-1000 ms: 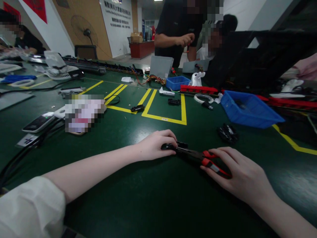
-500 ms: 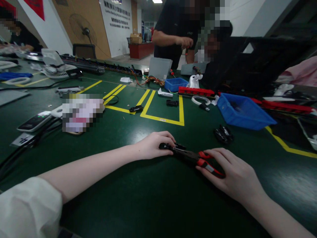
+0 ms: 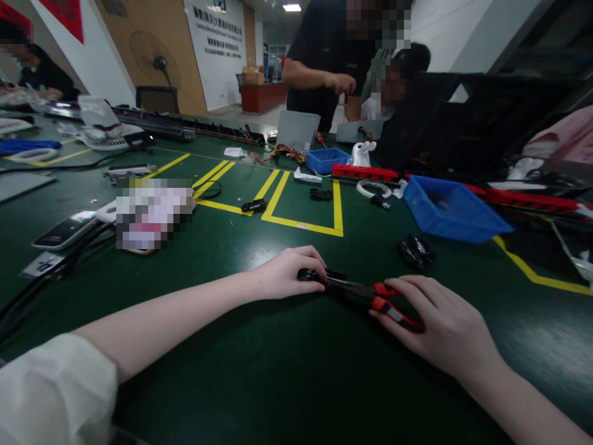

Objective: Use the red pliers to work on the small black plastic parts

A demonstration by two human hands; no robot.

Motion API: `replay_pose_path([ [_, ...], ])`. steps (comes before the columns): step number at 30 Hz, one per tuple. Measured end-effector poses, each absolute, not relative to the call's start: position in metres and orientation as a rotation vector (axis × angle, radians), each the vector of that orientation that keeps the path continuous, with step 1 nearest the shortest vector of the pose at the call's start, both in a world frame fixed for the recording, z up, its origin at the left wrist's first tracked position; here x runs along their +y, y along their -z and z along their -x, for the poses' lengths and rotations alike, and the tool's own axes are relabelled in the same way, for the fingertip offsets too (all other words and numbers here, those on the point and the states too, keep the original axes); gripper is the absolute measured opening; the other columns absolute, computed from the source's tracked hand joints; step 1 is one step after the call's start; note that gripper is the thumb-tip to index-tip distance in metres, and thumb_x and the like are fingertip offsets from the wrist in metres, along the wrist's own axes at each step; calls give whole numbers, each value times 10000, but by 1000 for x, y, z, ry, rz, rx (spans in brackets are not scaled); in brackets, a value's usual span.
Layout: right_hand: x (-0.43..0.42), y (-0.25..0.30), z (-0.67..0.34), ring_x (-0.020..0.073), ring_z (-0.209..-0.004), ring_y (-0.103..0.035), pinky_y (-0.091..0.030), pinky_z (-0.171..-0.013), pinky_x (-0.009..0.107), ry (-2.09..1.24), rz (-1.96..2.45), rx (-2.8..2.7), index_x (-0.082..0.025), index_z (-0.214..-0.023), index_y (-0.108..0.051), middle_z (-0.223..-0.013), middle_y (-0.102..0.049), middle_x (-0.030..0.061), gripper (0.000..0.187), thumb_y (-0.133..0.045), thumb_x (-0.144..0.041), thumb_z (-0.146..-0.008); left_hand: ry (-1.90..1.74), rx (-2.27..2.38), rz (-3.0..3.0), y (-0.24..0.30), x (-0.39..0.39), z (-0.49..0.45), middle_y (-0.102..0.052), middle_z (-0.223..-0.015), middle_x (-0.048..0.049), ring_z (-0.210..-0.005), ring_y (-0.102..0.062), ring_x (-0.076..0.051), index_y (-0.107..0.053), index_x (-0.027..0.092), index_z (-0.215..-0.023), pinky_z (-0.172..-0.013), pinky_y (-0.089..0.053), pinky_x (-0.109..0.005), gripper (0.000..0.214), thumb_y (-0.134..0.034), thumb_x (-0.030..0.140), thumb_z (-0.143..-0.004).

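My left hand (image 3: 288, 274) rests on the dark green table (image 3: 259, 371), its fingers closed over a small black part (image 3: 309, 274). My right hand (image 3: 442, 324) grips the red and black handles of a pair of pliers (image 3: 370, 295). The pliers lie low over the table with their jaws pointing left, meeting the black part at my left fingertips. A small pile of similar black parts (image 3: 416, 252) lies just beyond my right hand.
A blue bin (image 3: 451, 210) stands at the right, a smaller blue tray (image 3: 328, 159) farther back. Yellow tape lines (image 3: 301, 224) mark the table's middle, with loose black parts (image 3: 254, 204) on them. Phones and cables (image 3: 69, 230) lie at left. People stand and sit at the far edge.
Both hands stay in place with the pliers on the black part. The view has shifted slightly; my right hand's fingers moved a little on the handles.
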State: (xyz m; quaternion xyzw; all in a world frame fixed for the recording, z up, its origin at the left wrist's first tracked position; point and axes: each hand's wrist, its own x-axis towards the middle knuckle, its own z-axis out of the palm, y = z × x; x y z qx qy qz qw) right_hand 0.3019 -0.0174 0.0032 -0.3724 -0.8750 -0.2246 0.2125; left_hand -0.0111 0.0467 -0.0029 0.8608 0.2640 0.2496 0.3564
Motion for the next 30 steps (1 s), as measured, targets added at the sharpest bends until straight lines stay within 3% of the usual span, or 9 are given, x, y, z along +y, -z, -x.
replay_pose_path([
  [10, -22, -4, -298, 257, -888, -675, -538, -694, 379, 678, 1043, -2384, -145, -1240, -608, -1078, -692, 151, 380, -631, -414, -973, -635, 673, -2259, 2, 45, 11, -628, -1230, -96, -1121, -645, -214, -724, 155, -1074, -968, -558, -403, 137, -706, 234, -964],
  [16, -25, -7, -299, 321, -991, -671, -485, -770, 443, 725, 1077, -2310, -197, -1379, -572, -1182, -707, 150, 502, -693, -350, -916, -631, 688, -2265, 1, 43, 10, -624, -1231, -88, -1119, -647, -208, -715, 164, -1062, -982, -556, -396, 111, -696, 218, -966],
  [30, -10, 4, -315, 385, -1061, -651, -393, -846, 500, 743, 1319, -2258, -158, -1262, -616, -1170, -686, 182, 372, -590, -384, -969, -598, 684, -2272, 0, 43, 11, -617, -1269, -91, -1153, -636, -217, -706, 161, -1098, -997, -555, -410, 146, -684, 241, -978],
])
